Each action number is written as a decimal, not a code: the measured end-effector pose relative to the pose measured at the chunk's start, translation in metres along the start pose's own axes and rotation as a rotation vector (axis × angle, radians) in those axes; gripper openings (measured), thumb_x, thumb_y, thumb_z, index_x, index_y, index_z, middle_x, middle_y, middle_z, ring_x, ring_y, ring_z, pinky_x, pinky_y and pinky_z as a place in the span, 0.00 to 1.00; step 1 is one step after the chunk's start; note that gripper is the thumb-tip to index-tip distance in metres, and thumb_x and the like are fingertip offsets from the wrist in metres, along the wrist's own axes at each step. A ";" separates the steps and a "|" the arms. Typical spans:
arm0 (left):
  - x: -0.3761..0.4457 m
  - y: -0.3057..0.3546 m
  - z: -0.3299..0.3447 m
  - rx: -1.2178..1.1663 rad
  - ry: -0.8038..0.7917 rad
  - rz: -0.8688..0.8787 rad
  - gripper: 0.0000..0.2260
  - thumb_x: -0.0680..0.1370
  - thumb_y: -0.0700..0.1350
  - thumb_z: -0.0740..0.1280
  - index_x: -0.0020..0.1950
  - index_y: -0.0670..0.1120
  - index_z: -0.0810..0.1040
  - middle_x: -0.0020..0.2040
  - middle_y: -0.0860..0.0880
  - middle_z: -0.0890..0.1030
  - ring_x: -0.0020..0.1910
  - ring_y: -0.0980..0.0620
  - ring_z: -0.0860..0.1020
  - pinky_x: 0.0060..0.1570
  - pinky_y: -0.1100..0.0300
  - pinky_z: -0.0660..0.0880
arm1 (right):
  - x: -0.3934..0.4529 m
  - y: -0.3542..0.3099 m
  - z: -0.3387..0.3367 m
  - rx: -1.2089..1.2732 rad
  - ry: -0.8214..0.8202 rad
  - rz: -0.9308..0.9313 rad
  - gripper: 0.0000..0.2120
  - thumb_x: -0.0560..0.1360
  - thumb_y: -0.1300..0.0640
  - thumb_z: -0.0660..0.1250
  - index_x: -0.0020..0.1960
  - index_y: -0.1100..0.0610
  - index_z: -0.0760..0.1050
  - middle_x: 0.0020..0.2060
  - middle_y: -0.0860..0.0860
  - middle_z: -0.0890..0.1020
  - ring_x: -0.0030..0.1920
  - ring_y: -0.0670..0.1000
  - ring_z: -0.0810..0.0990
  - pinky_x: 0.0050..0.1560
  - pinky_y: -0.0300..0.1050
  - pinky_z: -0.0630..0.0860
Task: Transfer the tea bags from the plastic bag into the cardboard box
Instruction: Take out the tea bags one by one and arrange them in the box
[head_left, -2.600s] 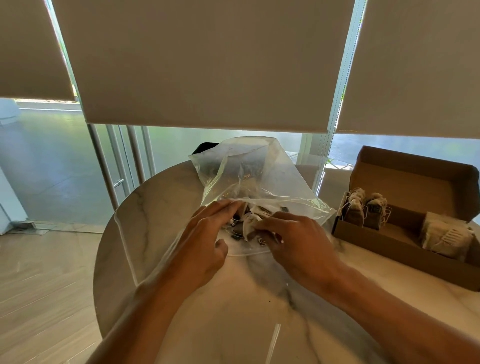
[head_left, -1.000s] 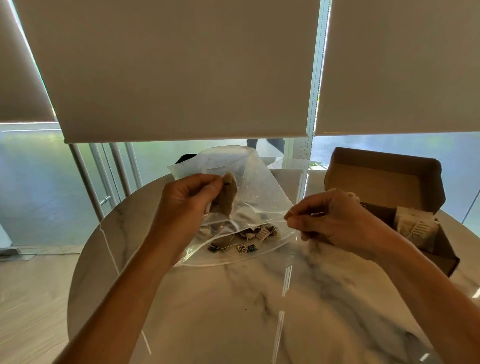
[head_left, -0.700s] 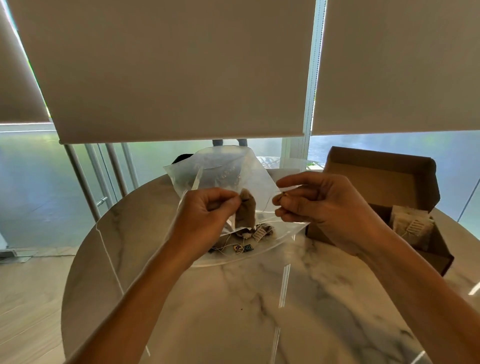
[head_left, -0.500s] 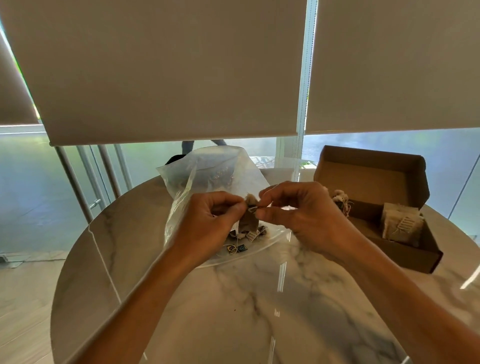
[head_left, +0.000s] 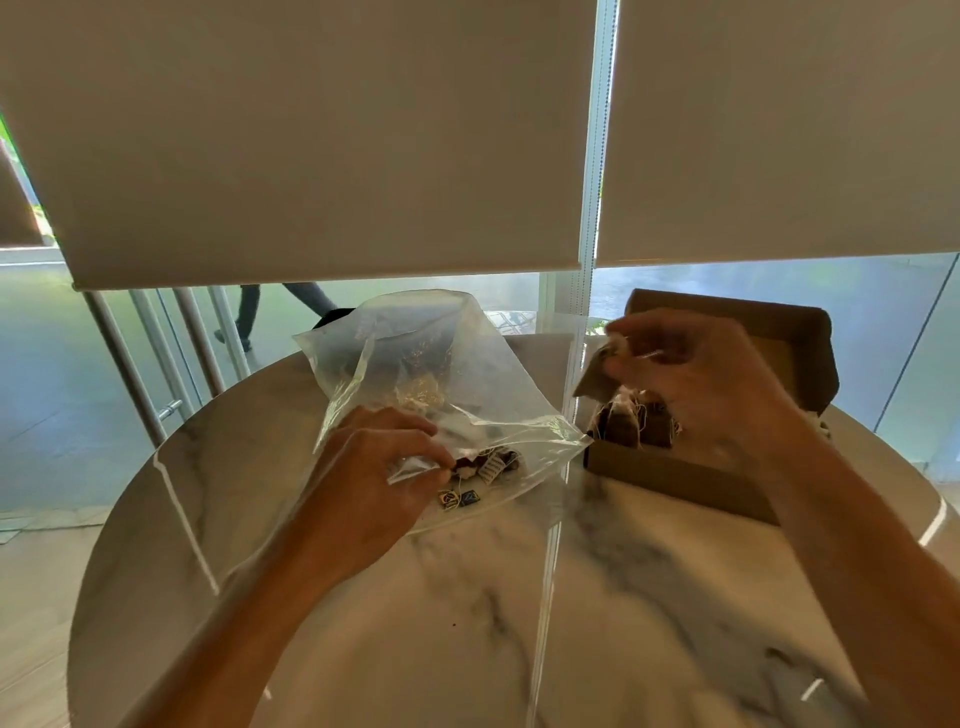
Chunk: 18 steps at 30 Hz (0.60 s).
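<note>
A clear plastic bag (head_left: 457, 374) lies open on the round marble table (head_left: 467, 613), with a few tea bags (head_left: 491, 465) and their small paper tags near its mouth. My left hand (head_left: 374, 473) is inside the bag's opening, fingers pinched at those tea bags. My right hand (head_left: 696, 379) hovers above the open cardboard box (head_left: 675, 478) at the right, pinching a tea bag (head_left: 610, 358) by its top. Other tea bags (head_left: 623, 421) stand inside the box's left end, partly hidden by my hand.
The box's lid (head_left: 810, 332) stands up behind it. Roller blinds (head_left: 322, 135) and glass panels fill the wall behind the table. Through the glass a person's legs (head_left: 260, 312) are seen outside. Wood floor lies at the left.
My right hand carried the tea bag from the middle, where both hands held it, to above the box. My left hand dropped back into the plastic bag.
</note>
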<state>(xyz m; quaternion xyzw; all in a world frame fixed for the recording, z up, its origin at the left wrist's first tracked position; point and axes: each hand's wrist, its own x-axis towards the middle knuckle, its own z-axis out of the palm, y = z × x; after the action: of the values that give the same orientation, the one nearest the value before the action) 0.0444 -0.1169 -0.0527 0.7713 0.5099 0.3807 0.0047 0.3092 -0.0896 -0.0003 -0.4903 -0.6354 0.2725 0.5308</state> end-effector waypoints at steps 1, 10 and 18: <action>-0.002 -0.005 -0.002 0.036 -0.012 -0.008 0.07 0.68 0.47 0.76 0.40 0.60 0.82 0.50 0.64 0.78 0.54 0.61 0.73 0.52 0.63 0.68 | 0.004 0.004 -0.011 -0.036 0.040 0.020 0.12 0.69 0.63 0.74 0.50 0.50 0.82 0.39 0.45 0.84 0.37 0.42 0.81 0.36 0.32 0.75; -0.010 -0.021 -0.007 0.136 -0.080 0.035 0.14 0.68 0.38 0.75 0.37 0.59 0.83 0.47 0.64 0.77 0.49 0.60 0.73 0.45 0.63 0.69 | 0.027 0.055 -0.043 -0.383 0.000 0.149 0.12 0.70 0.65 0.73 0.47 0.49 0.80 0.41 0.45 0.81 0.45 0.44 0.79 0.39 0.37 0.72; -0.010 -0.028 -0.004 0.069 -0.039 0.044 0.16 0.71 0.34 0.71 0.47 0.56 0.84 0.47 0.66 0.77 0.48 0.63 0.75 0.45 0.72 0.67 | 0.037 0.081 -0.028 -0.546 -0.062 0.138 0.12 0.70 0.67 0.72 0.49 0.52 0.81 0.44 0.51 0.82 0.43 0.47 0.79 0.32 0.33 0.69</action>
<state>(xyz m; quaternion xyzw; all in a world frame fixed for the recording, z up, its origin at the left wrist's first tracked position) 0.0185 -0.1128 -0.0670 0.7895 0.5053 0.3477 -0.0203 0.3638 -0.0306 -0.0470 -0.6485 -0.6664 0.1415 0.3396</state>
